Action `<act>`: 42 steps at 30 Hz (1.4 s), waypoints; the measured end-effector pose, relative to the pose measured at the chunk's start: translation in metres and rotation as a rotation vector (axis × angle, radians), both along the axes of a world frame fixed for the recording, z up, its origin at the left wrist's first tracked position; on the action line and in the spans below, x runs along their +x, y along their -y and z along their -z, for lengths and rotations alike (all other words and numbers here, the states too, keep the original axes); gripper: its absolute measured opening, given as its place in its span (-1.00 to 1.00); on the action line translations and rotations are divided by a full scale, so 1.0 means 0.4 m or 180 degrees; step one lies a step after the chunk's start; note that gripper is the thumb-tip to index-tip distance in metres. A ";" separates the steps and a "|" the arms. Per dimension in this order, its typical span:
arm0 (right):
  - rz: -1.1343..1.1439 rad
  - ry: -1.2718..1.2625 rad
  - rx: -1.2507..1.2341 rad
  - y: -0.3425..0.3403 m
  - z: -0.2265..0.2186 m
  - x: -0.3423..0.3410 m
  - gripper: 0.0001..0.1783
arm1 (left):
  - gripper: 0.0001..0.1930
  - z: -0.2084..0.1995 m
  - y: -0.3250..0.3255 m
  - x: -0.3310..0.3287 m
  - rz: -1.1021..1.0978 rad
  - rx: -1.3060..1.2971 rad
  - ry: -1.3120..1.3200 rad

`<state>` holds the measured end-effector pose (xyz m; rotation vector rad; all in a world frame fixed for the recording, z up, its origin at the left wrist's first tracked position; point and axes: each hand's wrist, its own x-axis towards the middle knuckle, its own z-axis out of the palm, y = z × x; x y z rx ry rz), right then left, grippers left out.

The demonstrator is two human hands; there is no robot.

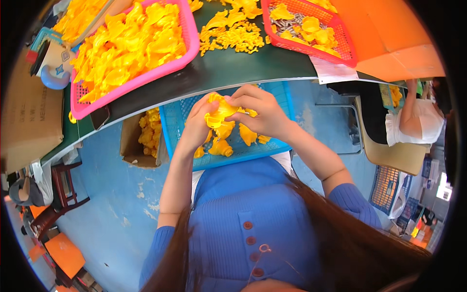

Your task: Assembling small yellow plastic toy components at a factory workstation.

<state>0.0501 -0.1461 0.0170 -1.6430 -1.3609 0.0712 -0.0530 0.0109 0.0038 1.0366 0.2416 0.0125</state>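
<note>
Between my two hands is a yellow plastic part [221, 113], hollow and curved, held above a blue basket [287, 104] on my lap. My left hand [197, 121] closes around its left side. The fingers of my right hand [262, 108] grip it from the right, thumb beneath and fingers over the top. Several similar yellow plastic pieces [221, 147] lie in the blue basket below my hands. The exact shape of the held part is partly covered by my fingers.
On the dark green table [233, 68] stand a pink basket [192, 36] heaped with yellow parts and a red basket [348, 53] with yellow parts and small metal pieces. Small yellow pieces [238, 39] lie between them. A cardboard box [127, 143] sits below; another person [421, 121] sits right.
</note>
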 end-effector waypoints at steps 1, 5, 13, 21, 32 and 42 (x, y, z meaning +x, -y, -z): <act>0.0040 0.0020 0.0001 0.001 0.001 0.008 -0.62 | -0.78 0.000 -0.008 0.007 0.0303 -0.0104 0.0145; 0.0213 0.0306 0.0309 0.011 -0.025 0.042 -0.64 | -0.53 -0.030 0.018 0.034 0.0097 -0.0070 0.0133; 0.0587 0.0490 0.0363 0.019 -0.062 0.056 -0.63 | -0.23 -0.010 0.074 0.043 -0.0632 -0.0189 0.1084; 0.0904 -0.0323 -0.0108 0.019 -0.126 0.246 -0.78 | -0.22 -0.009 0.050 0.022 -0.0746 -0.0603 0.1119; 0.1019 0.1040 -0.2420 0.028 -0.034 0.662 -0.86 | -0.24 -0.014 0.045 -0.011 -0.0563 -0.0614 0.1050; 0.0215 -0.0152 -0.0500 0.012 -0.213 0.341 -0.89 | -0.18 -0.050 0.049 -0.009 -0.0371 -0.0718 0.0966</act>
